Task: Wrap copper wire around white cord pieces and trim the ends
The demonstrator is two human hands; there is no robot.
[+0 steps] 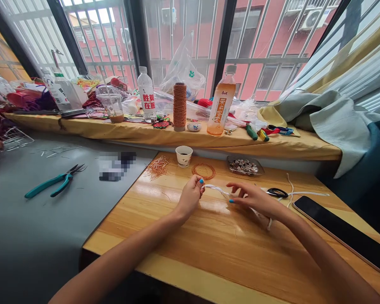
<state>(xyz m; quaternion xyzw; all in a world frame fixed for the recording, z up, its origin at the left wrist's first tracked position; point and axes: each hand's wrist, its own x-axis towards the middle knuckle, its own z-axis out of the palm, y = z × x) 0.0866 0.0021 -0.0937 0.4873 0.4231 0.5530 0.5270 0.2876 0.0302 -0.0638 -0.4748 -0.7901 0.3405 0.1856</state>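
My left hand [191, 194] is closed in a pinch on one end of a white cord [218, 188], above the wooden table [190, 245]. From there the cord runs right, toward my right hand [253, 198]. The right fingers are apart, with the thumb below and the index finger above the cord. More white strands show beneath that hand. Just beyond my left hand lies a coil of thin orange cord [203, 171]. Black-handled scissors [277, 193] rest right of my right hand, their blades hidden.
A paper cup [184, 156] of dark liquid, a heap of orange thread pieces [158, 167] and a clear box of small beads [245, 165] line the table's back. A phone [342, 232] lies right. Pliers [55, 181] lie on the grey table. Bottles and a cord spool [179, 105] crowd the sill.
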